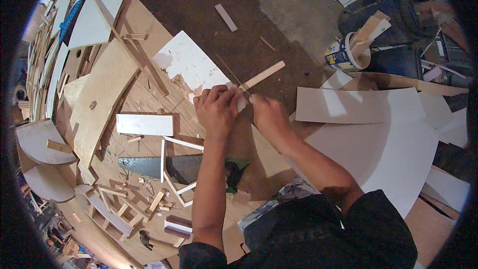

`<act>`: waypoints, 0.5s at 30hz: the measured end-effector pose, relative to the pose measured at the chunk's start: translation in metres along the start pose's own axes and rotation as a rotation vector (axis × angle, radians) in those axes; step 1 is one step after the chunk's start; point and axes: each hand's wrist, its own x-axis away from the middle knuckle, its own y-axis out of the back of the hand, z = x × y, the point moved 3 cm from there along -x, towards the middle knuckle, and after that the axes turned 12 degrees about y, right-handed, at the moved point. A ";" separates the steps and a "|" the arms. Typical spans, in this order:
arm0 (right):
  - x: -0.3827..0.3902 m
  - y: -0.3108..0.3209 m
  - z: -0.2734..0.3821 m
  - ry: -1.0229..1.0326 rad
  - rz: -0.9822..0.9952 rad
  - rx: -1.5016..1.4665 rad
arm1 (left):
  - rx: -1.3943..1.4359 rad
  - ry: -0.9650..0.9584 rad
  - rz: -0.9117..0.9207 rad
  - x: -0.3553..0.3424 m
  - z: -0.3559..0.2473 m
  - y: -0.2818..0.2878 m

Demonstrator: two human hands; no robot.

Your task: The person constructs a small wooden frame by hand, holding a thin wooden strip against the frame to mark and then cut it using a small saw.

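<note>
A pale wooden strip [265, 73] juts out over the edge of a white board [191, 60] with a torn surface. My left hand [217, 107] is closed over the strip's near end and presses it down on the board. In my right hand [271, 122], fingers closed, is a thin narrow saw blade [230, 71]. The blade lies across the strip just beside my left fingertips, its far end pointing up and left. My right fist hides the blade's near end, and I cannot make out a handle.
A handsaw [142, 167] lies on the plywood left of my forearm, under a white-edged wooden frame [163, 162]. Near it are a white block [144, 125], several small offcuts and a hammer [152, 241]. White sheets [356, 105] and a bucket [343, 55] stand right.
</note>
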 end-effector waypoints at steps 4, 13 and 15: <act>0.016 0.008 0.014 -0.361 -0.003 -0.275 | 0.016 0.016 -0.051 0.000 -0.001 0.000; 0.024 0.003 -0.001 -0.149 0.033 -0.123 | -0.029 0.005 -0.052 0.000 0.001 -0.003; 0.016 0.000 -0.008 -0.102 -0.010 -0.126 | -0.009 0.005 -0.045 0.000 0.003 -0.005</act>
